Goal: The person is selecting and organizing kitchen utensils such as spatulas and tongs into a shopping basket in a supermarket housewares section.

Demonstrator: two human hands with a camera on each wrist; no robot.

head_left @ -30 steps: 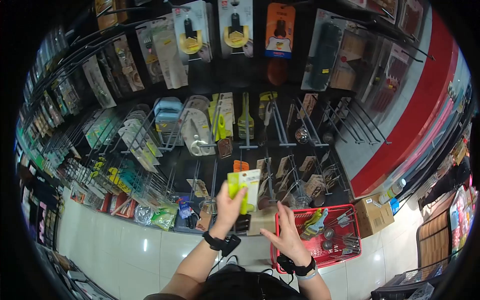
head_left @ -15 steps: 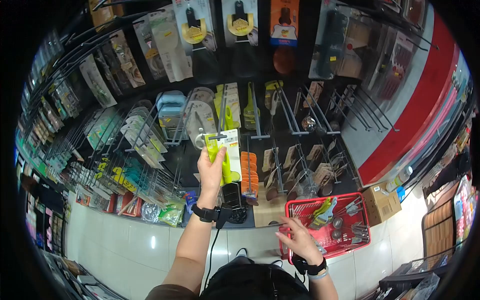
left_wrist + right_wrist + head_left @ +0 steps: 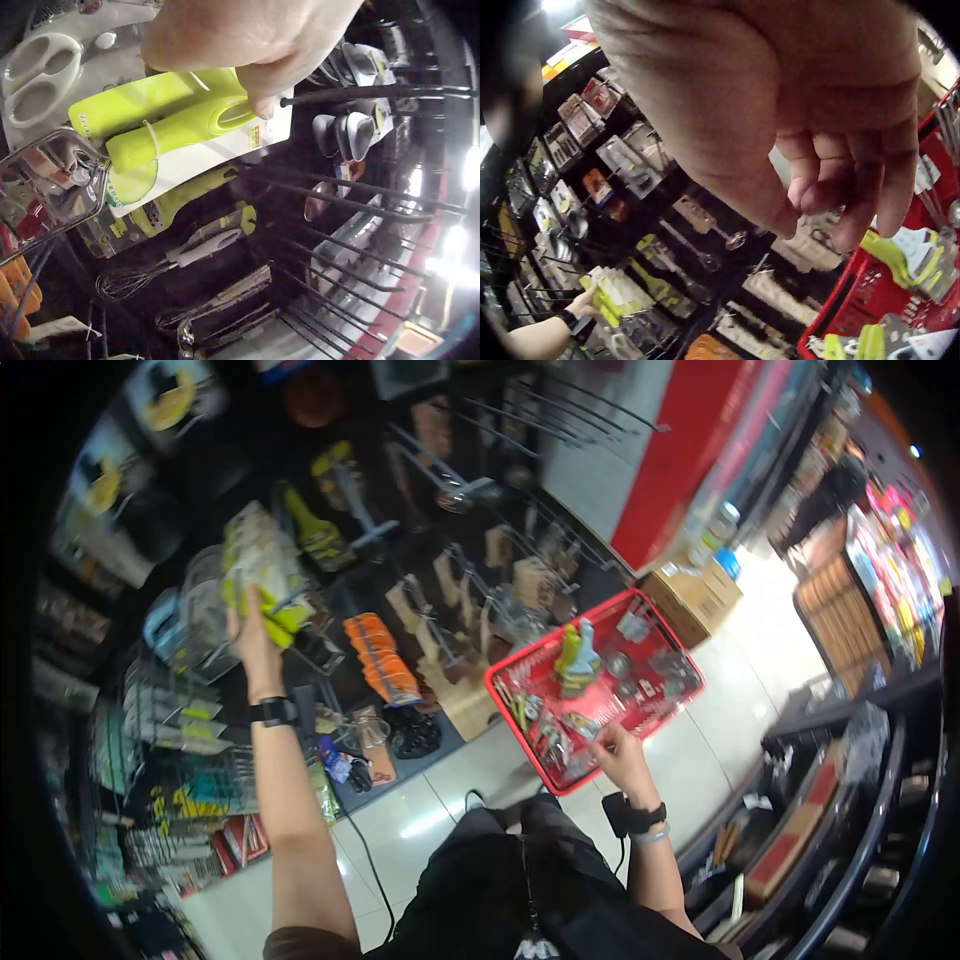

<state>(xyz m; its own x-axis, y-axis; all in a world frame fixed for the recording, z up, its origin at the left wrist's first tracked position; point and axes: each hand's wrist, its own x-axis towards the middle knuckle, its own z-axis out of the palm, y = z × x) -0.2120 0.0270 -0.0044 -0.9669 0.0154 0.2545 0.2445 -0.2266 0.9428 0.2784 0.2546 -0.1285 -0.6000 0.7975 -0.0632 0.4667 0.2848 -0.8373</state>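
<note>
In the head view my left hand (image 3: 257, 645) reaches up to a rack hook hung with several white-and-green cards. It pinches the front one, a carded kitchen tool (image 3: 172, 135) with a lime-green handle tied on by a clear strap. My thumb lies on the card's face close to the black hook bar (image 3: 375, 91) in the left wrist view. My right hand (image 3: 624, 762) hovers over the near side of a red shopping basket (image 3: 606, 706), fingers loosely bent and holding nothing. Green and pale-blue handled tools (image 3: 572, 658) lie inside the basket.
Scissors with white handles (image 3: 45, 79) hang beside the left hand; whisks (image 3: 139, 279) hang lower. Orange utensils (image 3: 380, 660) hang between hand and basket. Metal hooks stick out around them. A cardboard box (image 3: 692, 600) stands behind the basket, and a dark rack (image 3: 850, 780) is at right.
The left hand has carried the green-handled carded tool from in front of me up to the hook with the similar cards. The right hand is now lower, over the basket, and the head view has turned right.
</note>
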